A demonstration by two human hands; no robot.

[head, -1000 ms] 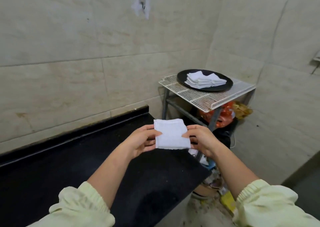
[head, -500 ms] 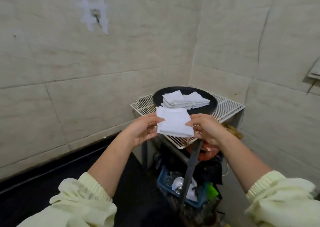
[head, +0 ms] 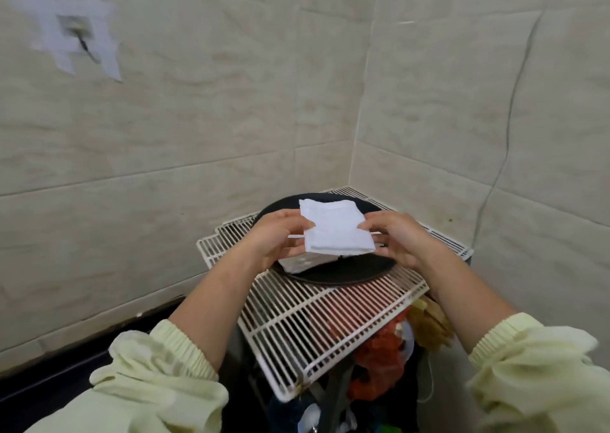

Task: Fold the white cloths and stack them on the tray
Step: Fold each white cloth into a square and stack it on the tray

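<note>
Right now the folded cloth is pinched at both side edges, left hand & right hand gripping one each, held roughly level over the stack on the black tray. Stack sits directly below, both hands equally near; prob. a straight drop next.

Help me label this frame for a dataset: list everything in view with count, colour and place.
beige tiled walls: two, beige, meeting in a corner
white wire rack: count unclear, white, in that corner
round black tray: one, black, on the rack
stack of white cloths: one, white, on the tray
folded white cloth: one, white, held above the stack
orange plastic bag: one, orange, under the rack
black countertop: one, black, lower left
pale yellow sleeves: two, pale yellow, on the forearms
left hand: one, pinches the held cloth's left edge
right hand: one, pinches its right edge
</note>
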